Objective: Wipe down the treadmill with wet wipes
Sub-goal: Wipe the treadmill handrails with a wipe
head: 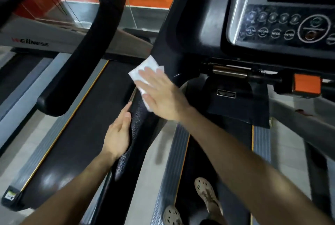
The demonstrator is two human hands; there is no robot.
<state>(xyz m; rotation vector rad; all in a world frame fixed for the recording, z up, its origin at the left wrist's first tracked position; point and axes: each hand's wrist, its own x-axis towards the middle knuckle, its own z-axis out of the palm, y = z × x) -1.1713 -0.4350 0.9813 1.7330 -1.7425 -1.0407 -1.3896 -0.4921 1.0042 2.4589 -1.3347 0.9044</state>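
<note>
Head camera view, looking down: a thin white rectangular wet wipe (145, 72) lay flat against the upper end of the long black textured treadmill handrail (137, 130), where the rail rose toward the console housing. The right hand (161, 96) pressed it there with straight, spread fingers and a flat palm, pinching nothing. The wipe showed as a pale, slightly creased sheet, its corners poking out beyond the fingertips and one edge trailing below the palm. Judged from that, it was very light, limp and damp, likely to bunch or slide on the hard surface, so it wanted a broad flat press across its middle rather than a pinch at a corner. The left hand (117, 134) rested lower on the same handrail, along its left side, fingers nearly straight, holding nothing. The handrail looked rigid and fixed, its surface speckled pale below the wipe. Right of the handrail's top sat the black, smudged button console (282, 28).
</note>
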